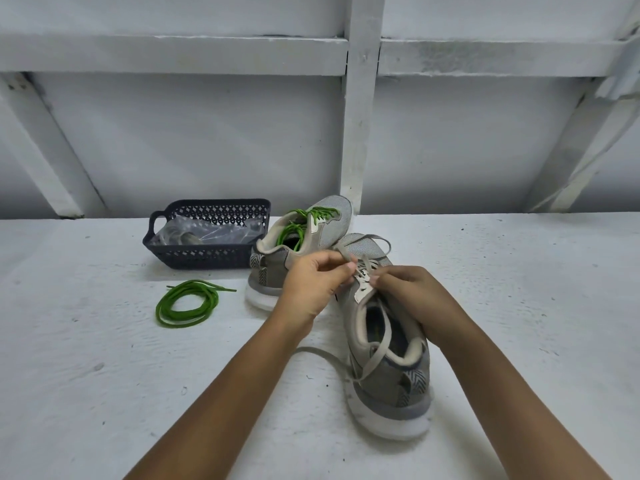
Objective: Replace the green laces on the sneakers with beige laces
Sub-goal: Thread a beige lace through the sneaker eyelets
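Near sneaker [391, 386] stands heel-first on white tabletop [104, 393], beige lace [325, 353] partly threaded, one end trailing off left side. Left hand [311, 285] pinches upper lace strand; right hand [412, 289] fingers curled, pinching sneaker's eyelet strip. Left: loose green lace [187, 303], coiled. Behind: second sneaker [332, 216], green laces [313, 213] in. Dark basket [207, 252] beside it.
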